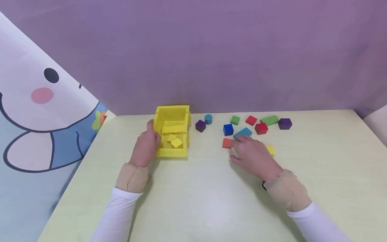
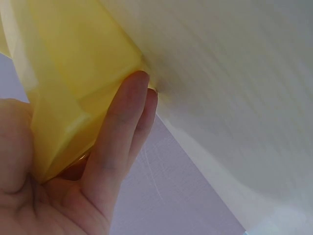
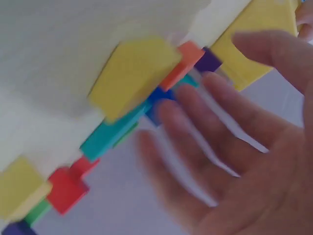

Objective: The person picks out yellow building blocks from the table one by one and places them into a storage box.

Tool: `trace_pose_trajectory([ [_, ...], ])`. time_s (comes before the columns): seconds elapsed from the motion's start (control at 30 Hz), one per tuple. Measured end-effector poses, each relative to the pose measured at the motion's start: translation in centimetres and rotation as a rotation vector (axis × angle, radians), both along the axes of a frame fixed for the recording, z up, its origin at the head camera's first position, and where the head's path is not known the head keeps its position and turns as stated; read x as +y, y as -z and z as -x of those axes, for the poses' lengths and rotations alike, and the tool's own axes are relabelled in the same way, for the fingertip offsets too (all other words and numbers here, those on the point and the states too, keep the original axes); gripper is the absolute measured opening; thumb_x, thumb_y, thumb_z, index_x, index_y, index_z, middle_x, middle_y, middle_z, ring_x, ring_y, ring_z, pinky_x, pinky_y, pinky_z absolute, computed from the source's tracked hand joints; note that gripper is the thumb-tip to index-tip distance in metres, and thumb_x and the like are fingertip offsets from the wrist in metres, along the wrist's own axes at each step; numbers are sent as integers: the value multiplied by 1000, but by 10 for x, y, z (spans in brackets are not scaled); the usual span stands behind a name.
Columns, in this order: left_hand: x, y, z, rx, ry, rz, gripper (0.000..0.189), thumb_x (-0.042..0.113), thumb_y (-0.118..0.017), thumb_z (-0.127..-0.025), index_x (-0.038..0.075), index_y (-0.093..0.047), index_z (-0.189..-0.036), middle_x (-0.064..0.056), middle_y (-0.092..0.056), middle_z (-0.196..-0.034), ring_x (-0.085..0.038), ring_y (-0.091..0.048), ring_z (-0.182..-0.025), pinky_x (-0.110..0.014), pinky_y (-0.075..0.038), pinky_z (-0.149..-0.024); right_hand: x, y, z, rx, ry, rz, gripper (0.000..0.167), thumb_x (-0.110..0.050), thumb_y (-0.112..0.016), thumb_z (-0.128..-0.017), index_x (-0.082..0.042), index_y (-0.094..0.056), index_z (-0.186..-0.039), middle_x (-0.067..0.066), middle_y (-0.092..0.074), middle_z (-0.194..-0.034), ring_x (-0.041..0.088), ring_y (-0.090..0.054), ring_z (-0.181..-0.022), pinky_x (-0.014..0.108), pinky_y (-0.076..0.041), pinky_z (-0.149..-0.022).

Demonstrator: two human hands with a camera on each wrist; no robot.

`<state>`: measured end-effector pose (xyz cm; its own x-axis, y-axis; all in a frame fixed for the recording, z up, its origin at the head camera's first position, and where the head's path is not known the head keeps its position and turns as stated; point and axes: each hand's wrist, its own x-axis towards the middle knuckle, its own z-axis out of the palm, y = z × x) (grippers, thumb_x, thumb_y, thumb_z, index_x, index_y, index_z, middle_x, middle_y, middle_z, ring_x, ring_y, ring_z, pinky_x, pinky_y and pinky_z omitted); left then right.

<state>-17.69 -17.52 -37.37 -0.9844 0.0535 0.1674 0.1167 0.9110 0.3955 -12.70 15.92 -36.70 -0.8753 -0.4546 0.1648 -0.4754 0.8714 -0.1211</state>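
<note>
Right grip (image 1: 253, 155), spread and empty, hangs above a yellow block (image 3: 133, 74); left grip (image 1: 145, 145) clasps a yellow box (image 1: 171, 153).

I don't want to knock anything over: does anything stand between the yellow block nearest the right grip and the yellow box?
Yes: the orange block, between that yellow block and the yellow box. One purple block stands nearer the box but farther back, probably clear of a straight path.

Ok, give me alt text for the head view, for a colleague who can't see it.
A right hand is among loose coloured blocks on a pale table, while the left hand grips the left side of a yellow bin with yellow blocks inside. A purple backdrop stands behind.
</note>
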Motion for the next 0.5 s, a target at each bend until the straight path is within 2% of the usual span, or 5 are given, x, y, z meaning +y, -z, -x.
trace_pose_trajectory([
  [0.17,-2,1,0,-18,-15,-1,49,15,-37,-92,4,-22,-138,-18,-55,-65,-26,-48,-48,-32,-36,-41,16,-2,-3,-135,59,-67,26,-18,-73,-74,-4,-65,-95,7,-60,-82,20,-53,-68,34,-49,-58],
  [0.3,-2,2,0,-22,-13,0,49,16,-36,-93,4,-22,-138,-18,-55,-66,-25,-48,-48,-31,-36,-41,22,-3,-3,-135,27,-53,26,-9,-75,-71,-2,-66,-94,8,-60,-78,19,-53,-65,33,-51,-65],
  [0.5,-1,3,2,-17,-7,-2,50,15,-37,-92,2,-22,-138,-18,-55,-65,-24,-48,-47,-31,-36,-41,25,-2,-3,-120,10,-43,24,-6,-76,-70,-2,-66,-92,8,-60,-74,17,-52,-63,31,-51,-65],
])
